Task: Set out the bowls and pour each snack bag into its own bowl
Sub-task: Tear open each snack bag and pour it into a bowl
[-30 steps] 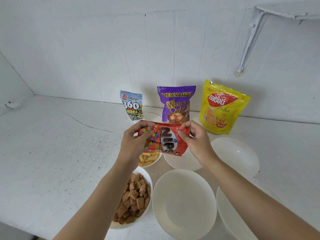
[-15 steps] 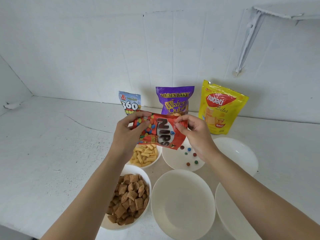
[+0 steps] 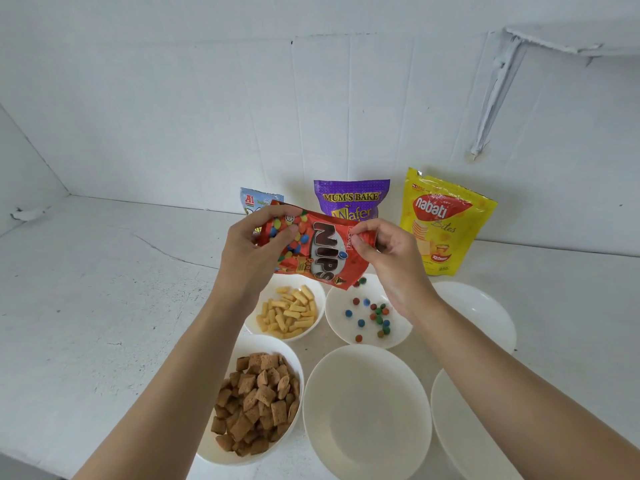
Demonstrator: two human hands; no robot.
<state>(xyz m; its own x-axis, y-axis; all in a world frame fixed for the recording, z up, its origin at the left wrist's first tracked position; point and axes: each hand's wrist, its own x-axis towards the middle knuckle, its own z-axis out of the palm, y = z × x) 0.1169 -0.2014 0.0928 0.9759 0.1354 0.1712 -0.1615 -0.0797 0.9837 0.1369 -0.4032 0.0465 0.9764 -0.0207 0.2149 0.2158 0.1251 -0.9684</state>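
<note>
Both hands hold a red Nips bag (image 3: 323, 252) tilted above a white bowl (image 3: 337, 323). My left hand (image 3: 254, 252) grips its left end and my right hand (image 3: 388, 258) pinches its right end. Several coloured candies (image 3: 375, 315) lie in that bowl, and one (image 3: 362, 280) is just under the bag's lower corner. To the left, a bowl (image 3: 252, 327) holds yellow stick snacks. Nearer me, another bowl (image 3: 298, 368) holds brown square pieces. Three empty white bowls sit at front centre (image 3: 367, 410), front right (image 3: 450, 427) and back right (image 3: 485, 306).
Against the white wall stand a purple Wafer bag (image 3: 351, 200), a yellow Nabati bag (image 3: 446, 220) and a small blue bag (image 3: 256, 200), partly hidden by the red bag. The white counter (image 3: 104, 289) has a crack at left. A peeling white strip (image 3: 498, 88) hangs on the wall.
Both hands raised and tilted the red bag. Candies dropped into the bowl beneath it, which was empty a second ago, and more lie there now than half a second ago.
</note>
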